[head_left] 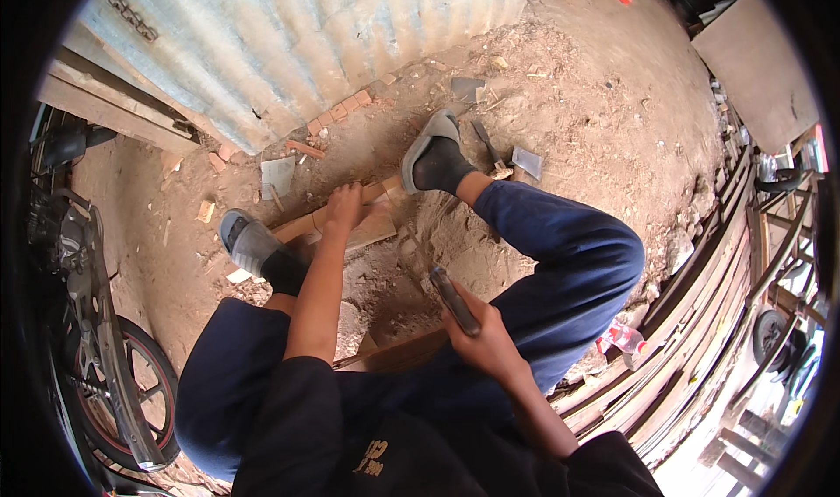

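My left hand [346,206] is closed over the edge of a wooden board [302,227], which lies low on the ground between my feet. Beside that hand a paler flat piece of wood [374,229] rests against the dirt. My right hand [486,338] grips the dark, rounded handle of a hand tool [455,301], held above the ground near my right thigh. The tool's working end is too faint against the soil to make out. A sandal [248,241] is on my left foot and another sandal [430,147] on my right, close to the board's ends.
Past my right foot lie a dark-handled tool [489,147] and a small clear sheet [527,162]. Corrugated metal [350,42] and loose bricks [350,105] stand ahead. A motorcycle [105,366] is at left; stacked planks [682,339] and a plastic bottle [623,337] are at right.
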### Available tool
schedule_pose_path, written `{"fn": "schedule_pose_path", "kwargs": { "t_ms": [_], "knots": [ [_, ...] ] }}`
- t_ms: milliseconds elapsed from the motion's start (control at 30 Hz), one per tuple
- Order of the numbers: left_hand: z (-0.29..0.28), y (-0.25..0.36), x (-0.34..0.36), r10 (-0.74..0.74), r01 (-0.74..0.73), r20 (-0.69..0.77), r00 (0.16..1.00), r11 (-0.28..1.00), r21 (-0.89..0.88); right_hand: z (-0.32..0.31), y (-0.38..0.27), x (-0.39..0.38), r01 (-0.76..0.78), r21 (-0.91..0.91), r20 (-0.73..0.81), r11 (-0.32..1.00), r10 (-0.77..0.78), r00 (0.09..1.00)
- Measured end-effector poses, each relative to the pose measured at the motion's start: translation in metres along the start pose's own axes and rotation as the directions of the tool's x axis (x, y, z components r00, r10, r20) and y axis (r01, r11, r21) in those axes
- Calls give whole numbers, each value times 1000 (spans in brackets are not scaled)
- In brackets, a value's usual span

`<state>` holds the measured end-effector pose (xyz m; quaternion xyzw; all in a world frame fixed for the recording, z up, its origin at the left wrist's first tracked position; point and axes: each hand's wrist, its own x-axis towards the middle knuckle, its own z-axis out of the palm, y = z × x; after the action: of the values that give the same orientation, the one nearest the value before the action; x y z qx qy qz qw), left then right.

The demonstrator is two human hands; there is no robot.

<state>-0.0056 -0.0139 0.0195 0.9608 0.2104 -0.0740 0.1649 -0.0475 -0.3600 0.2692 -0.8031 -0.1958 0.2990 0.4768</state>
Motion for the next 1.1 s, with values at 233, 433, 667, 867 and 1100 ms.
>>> {"fn": "schedule_pose_path", "kwargs": {
  "t_ms": [233,433,667,867,1100],
  "knots": [
    [3,5,-5,-15,16,-28,999,999,32,-22,-20,-49,-108,81,-6,991,109,994],
    [-9,4,-3,-19,19,4,1000,999,34,-29,-20,-40,-85,53,19,995,84,996],
    [-1,8,-9,60,-57,-52,997,997,53,-27,-30,-56,-230,67,76,971,225,971],
    [-2,9,-13,35,-34,-9,999,998,56,8,0,-21,-139,94,54,986,134,989],
    [-1,1,-7,20,-22,41,999,998,64,2,10,-20,-90,150,16,985,89,996]
  ]
}}
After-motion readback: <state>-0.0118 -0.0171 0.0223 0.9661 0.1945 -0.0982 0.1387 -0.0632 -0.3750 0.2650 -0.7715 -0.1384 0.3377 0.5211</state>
